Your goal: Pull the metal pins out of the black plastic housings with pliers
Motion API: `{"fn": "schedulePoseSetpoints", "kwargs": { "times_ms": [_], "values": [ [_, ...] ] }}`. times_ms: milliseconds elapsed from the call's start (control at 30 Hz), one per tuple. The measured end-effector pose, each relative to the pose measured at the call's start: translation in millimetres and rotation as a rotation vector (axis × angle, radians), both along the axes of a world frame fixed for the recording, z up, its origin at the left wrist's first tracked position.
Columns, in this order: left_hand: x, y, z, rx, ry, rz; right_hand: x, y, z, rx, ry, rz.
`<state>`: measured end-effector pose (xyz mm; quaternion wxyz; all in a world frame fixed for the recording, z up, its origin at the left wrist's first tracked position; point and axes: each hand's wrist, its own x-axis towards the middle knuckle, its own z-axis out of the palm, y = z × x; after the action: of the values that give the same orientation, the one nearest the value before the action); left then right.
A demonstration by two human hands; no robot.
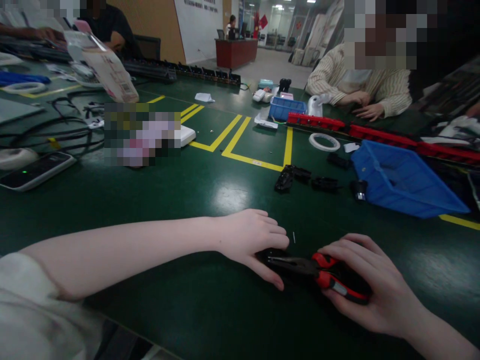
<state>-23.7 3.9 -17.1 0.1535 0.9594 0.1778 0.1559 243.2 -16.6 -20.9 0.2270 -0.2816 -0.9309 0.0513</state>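
Observation:
My right hand (375, 285) is wrapped around red-and-black needle-nose pliers (330, 275). The jaws point left, to the gap between the thumb and fingers of my left hand (251, 240). There, a small black part (267, 254) shows under the curled left fingers, mostly hidden, with the plier tips against or just over it. The left thumb stretches out below it, apart from the fingers. Just beyond the left fingertips, a thin metal pin (294, 237) lies on the green table (180, 195).
Several black plastic pieces (326, 183) lie beyond my hands, beside a tilted blue bin (405, 175). A tape roll (324, 142) and a long red strip (390, 139) are farther back. Cables and a grey device (41, 169) occupy the left. Across the table sits a person in a striped shirt (330, 75).

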Motion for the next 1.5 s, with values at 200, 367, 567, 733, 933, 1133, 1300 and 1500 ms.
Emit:
{"fn": "schedulePoseSetpoints", "kwargs": {
  "times_ms": [200, 367, 567, 733, 933, 1133, 1300, 1500],
  "values": [
    [-0.1, 0.7, 1.2, -0.004, 0.028, 0.013, -1.7, -1.1, 0.9, -0.036, 0.018, 0.007],
    [-0.1, -0.2, 1.3, -0.016, 0.044, 0.015, -2.0, -1.6, 0.4, -0.048, 0.020, 0.003],
    [-0.2, -0.7, 2.1, -0.036, 0.048, 0.019, -0.4, -2.8, -2.8, -0.046, 0.022, -0.019],
    [0.2, -0.8, 0.8, -0.026, 0.036, 0.025, -0.5, -2.0, -0.5, 0.015, 0.023, -0.022],
    [0.9, -0.3, 1.8, -0.027, 0.040, 0.023, 2.1, 0.5, 0.5, 0.073, 0.018, -0.030],
    [0.0, -0.2, 0.3, -0.027, 0.031, 0.029, 4.7, 0.8, -1.5, 0.056, 0.029, -0.056],
    [0.1, -0.1, 0.5, -0.033, 0.036, 0.030, 3.8, 0.2, -2.7, 0.028, 0.016, -0.045],
    [0.8, 0.2, 0.3, -0.023, 0.033, 0.033, 4.4, 0.7, -3.5, 0.031, 0.019, -0.052]
  ]
}}
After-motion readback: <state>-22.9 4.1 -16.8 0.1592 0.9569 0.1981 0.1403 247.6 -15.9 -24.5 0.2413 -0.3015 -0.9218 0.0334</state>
